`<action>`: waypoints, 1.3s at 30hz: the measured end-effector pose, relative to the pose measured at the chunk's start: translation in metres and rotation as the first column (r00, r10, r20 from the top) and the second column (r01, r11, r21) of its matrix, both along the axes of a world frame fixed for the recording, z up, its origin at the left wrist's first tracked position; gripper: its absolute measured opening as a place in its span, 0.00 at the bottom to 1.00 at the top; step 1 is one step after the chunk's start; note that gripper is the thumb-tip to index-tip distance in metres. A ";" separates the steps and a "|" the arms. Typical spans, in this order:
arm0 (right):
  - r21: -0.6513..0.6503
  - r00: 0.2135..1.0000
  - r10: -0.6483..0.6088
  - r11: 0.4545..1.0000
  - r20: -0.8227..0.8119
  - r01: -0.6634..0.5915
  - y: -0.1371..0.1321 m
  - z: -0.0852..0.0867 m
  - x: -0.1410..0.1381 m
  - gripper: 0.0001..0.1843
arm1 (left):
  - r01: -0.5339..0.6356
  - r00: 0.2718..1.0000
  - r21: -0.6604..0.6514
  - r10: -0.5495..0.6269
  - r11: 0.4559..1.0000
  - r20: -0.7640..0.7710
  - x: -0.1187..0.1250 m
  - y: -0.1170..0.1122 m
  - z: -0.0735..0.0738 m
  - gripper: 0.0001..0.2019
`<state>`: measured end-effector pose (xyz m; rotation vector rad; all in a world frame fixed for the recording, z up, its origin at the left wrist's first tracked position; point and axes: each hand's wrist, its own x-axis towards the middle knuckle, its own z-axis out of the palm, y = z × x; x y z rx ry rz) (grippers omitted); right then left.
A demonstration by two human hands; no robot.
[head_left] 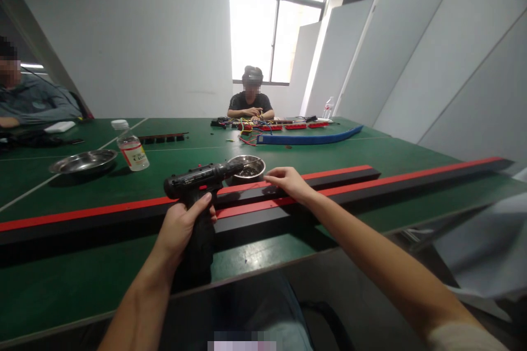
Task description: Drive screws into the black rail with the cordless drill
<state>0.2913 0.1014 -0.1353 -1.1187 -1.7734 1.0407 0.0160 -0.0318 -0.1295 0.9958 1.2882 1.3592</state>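
Note:
My left hand [181,227] is wrapped round the grip of a black cordless drill [197,180], which points right towards a small steel bowl [249,168]. My right hand [289,181] rests on the top edge of a long black and red bar [349,189], fingers curled loosely over it. A second black and red bar [82,214] runs left across the green table [102,274]. The bowl holds small dark parts that I cannot make out.
A clear plastic bottle [132,148] and a wide steel dish [82,162] stand at the left. A blue curved strip [308,137], red pieces and coloured wires lie before a seated person [250,101]. Another person [28,100] sits at far left. White panels stand at the right.

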 end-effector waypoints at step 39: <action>0.042 0.966 -0.070 0.996 -0.248 0.083 -0.011 -0.015 0.010 0.25 | 0.060 0.991 -0.103 -0.071 0.993 -0.111 -0.005 -0.011 0.002 0.24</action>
